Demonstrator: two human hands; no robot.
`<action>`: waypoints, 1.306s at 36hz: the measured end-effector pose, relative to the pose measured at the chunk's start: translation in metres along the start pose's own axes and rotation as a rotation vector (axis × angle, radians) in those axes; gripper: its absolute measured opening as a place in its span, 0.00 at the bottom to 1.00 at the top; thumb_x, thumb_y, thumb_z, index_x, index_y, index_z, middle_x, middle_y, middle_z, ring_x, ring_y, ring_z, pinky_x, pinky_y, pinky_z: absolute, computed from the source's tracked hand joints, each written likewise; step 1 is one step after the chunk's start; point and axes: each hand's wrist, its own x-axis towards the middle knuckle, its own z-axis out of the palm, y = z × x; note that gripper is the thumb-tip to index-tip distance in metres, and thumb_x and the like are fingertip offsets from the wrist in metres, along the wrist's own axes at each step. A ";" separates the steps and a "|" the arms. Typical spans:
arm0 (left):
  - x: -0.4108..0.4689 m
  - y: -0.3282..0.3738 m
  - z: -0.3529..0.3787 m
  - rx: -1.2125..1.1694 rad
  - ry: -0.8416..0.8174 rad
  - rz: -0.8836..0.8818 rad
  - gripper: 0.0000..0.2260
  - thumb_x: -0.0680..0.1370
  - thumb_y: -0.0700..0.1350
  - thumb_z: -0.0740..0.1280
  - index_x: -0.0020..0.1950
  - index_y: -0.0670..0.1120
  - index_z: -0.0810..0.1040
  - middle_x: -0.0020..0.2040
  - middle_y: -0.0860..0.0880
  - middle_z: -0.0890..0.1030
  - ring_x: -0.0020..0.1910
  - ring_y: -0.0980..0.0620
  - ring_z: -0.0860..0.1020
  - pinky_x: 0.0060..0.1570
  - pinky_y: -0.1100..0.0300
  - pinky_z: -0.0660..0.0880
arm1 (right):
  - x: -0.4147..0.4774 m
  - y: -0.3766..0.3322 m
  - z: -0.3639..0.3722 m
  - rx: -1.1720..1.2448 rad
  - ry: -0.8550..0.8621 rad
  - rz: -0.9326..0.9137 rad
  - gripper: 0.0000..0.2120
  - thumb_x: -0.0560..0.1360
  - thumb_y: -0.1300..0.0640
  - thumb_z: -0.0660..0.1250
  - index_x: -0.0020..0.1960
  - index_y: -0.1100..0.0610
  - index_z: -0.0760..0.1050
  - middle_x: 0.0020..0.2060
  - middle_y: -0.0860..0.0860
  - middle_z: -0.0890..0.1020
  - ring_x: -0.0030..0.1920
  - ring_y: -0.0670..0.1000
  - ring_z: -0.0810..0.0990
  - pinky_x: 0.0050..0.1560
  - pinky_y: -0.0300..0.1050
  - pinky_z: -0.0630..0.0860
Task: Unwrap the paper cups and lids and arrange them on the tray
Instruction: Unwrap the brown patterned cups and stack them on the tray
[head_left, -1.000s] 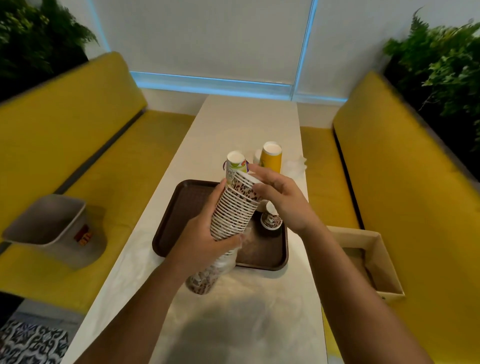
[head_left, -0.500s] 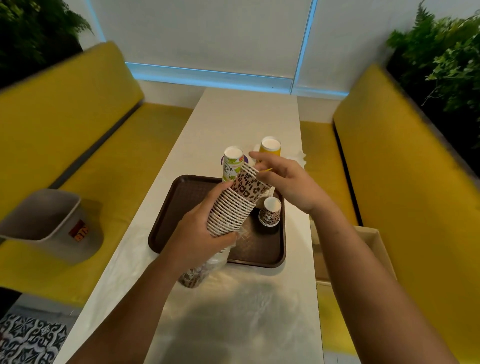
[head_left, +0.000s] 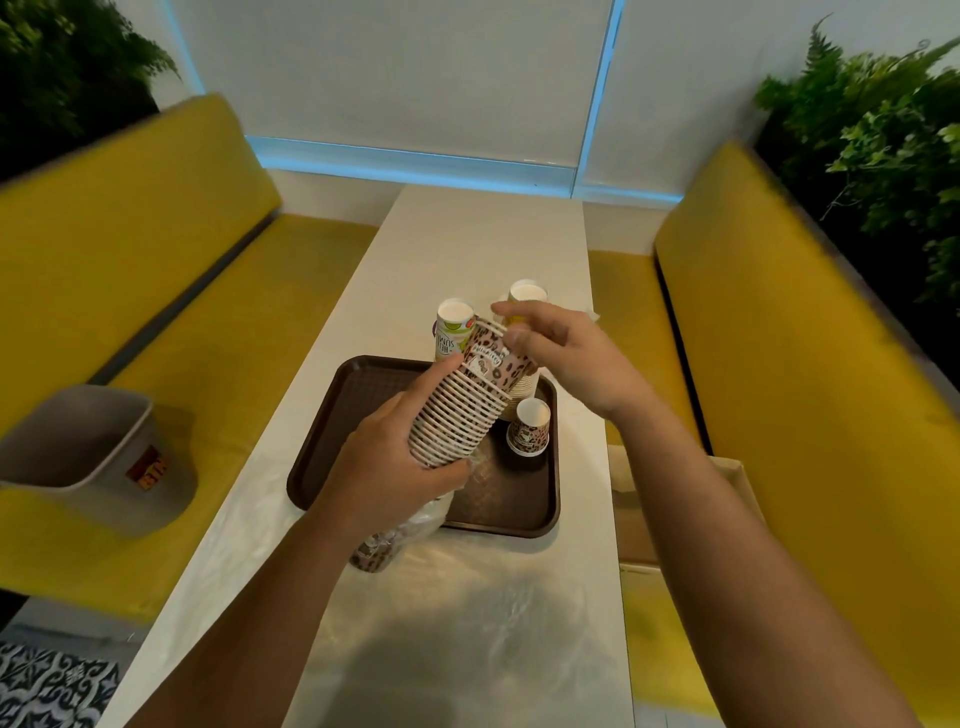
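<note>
The left hand (head_left: 395, 460) was curled around a tilted stack of leopard-print cups (head_left: 457, 415), held in the air above the near half of the brown tray (head_left: 511, 496). The stack's lower end remained inside a crumpled plastic wrap (head_left: 415, 525) that trailed down to the white table (head_left: 467, 623). The right hand (head_left: 569, 358) had its thumb and fingertips on the end cup (head_left: 496, 356) at the upper tip of the stack; it seemed to pinch that cup, though the fingers behind it were hidden. The two hands were thus joined through the stack, the right one farther off and higher. One single leopard cup (head_left: 529, 427) stood upside down on the tray's right side, just beside the stack. Beyond the tray's far edge stood a green-and-white cup stack (head_left: 453, 332) and a yellow cup stack (head_left: 527, 295), both partly covered by the right hand. A grey bin (head_left: 78, 457) sat on the yellow bench to the left, and an open cardboard box (head_left: 639, 519) lay on the bench to the right.
</note>
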 end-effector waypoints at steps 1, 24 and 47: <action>0.000 0.000 0.000 0.005 -0.002 -0.002 0.47 0.71 0.52 0.80 0.78 0.74 0.54 0.65 0.62 0.74 0.57 0.61 0.77 0.51 0.52 0.84 | 0.000 -0.001 -0.004 0.008 0.016 -0.003 0.15 0.83 0.57 0.68 0.70 0.52 0.79 0.48 0.53 0.85 0.52 0.50 0.83 0.59 0.52 0.79; 0.002 -0.022 0.003 -0.174 0.081 -0.106 0.43 0.74 0.51 0.79 0.79 0.70 0.56 0.62 0.76 0.70 0.59 0.72 0.74 0.47 0.75 0.76 | -0.008 0.107 0.027 0.078 0.379 0.233 0.37 0.69 0.55 0.83 0.72 0.47 0.70 0.64 0.45 0.81 0.64 0.48 0.81 0.66 0.57 0.80; 0.008 -0.062 0.002 -0.188 0.107 -0.180 0.43 0.75 0.46 0.78 0.81 0.66 0.55 0.59 0.84 0.66 0.59 0.77 0.72 0.47 0.78 0.74 | 0.019 0.206 0.113 -0.430 0.518 0.464 0.38 0.69 0.46 0.83 0.72 0.55 0.70 0.65 0.55 0.78 0.67 0.58 0.75 0.69 0.59 0.77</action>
